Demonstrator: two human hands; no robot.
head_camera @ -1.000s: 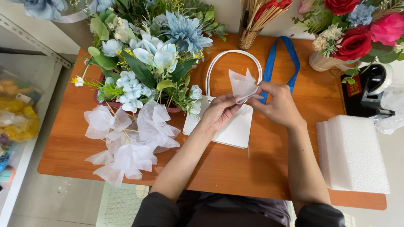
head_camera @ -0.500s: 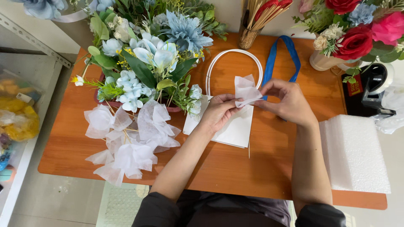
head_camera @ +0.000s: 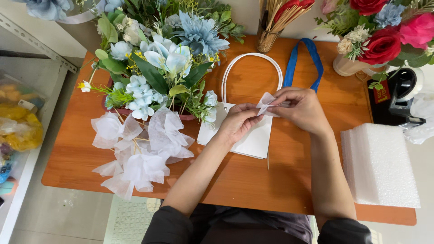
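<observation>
Both hands pinch one small piece of sheer white tissue [head_camera: 266, 102] between them, the left hand [head_camera: 238, 123] gripping its lower fold, the right hand [head_camera: 302, 108] closed on the other end, held just above a flat white paper bag [head_camera: 253, 140] with looped cord handles, likely so the folds stay tight. At the far left lies a crinkled yellow plastic packet [head_camera: 20, 131]; finished tissue bows on sticks [head_camera: 135, 153] fan beside the blue flower arrangement [head_camera: 167, 58]. Right of the hands sit a small red tag [head_camera: 382, 92], its print unreadable, and a white foam stack [head_camera: 379, 165].
</observation>
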